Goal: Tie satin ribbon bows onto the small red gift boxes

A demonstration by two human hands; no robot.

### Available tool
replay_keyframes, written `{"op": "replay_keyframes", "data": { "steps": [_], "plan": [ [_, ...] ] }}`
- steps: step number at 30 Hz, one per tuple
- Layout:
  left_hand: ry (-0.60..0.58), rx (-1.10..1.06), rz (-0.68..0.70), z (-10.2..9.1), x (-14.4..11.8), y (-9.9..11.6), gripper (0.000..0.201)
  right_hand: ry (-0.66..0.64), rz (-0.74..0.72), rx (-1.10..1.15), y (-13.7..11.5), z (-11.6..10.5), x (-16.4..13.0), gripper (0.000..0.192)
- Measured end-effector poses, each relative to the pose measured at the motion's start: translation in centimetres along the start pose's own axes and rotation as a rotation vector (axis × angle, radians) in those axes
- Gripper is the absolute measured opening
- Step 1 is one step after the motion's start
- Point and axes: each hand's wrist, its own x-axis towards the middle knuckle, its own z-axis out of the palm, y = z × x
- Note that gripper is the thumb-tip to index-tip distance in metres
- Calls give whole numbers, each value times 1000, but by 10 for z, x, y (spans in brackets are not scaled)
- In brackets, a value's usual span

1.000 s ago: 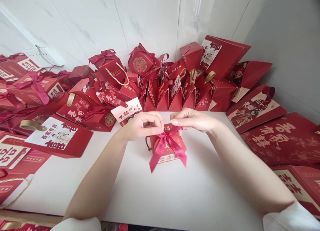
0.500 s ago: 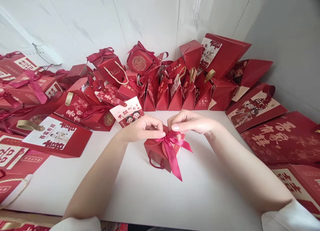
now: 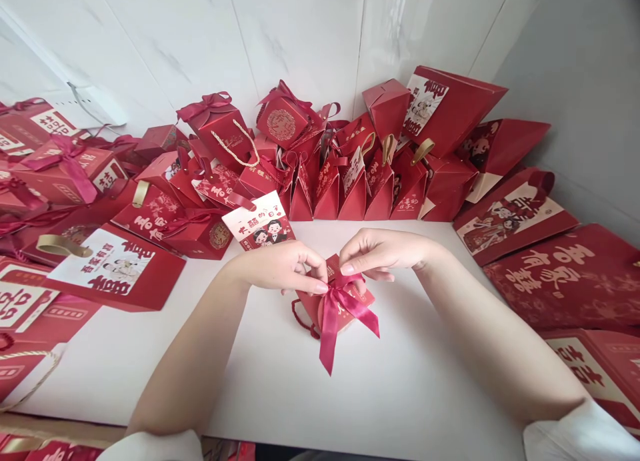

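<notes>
- The white table carries everything; the small red box sits near its middle, and every place below is told from that box.
- A long heap of red gift bags runs behind the box along the white wall, and spreads round to the far left and far right of it.
- A large flat red bag with gold characters lies well to the right of the box.
- A flat red bag with a white picture panel lies well to the left of the box.
- A white card with two cartoon figures leans just behind the box, to its left.
- The small red box rests tilted on the table, with a dark red cord loop at its left side.
- The left hand is at the box's top left, thumb and forefinger pinched shut on the ribbon.
- The right hand is at the box's top right, fingertips likewise pinched on the ribbon.
- The ribbon is knotted on top of the box; its two tails hang down over the front.
</notes>
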Motion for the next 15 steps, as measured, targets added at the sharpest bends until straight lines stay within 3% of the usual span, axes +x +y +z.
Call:
{"op": "replay_keyframes", "data": {
  "steps": [4,10,15],
  "plan": [
    [-22,-120,-16,1,2,-1,27,16,-52,11,0,0,0,28],
    [73,-138,-21,2,4,-2,31,43,-135,-5,-3,0,-2,39],
    [224,48,-90,2,4,-2,42,85,-47,-46,-4,2,-3,39]
  ]
}}
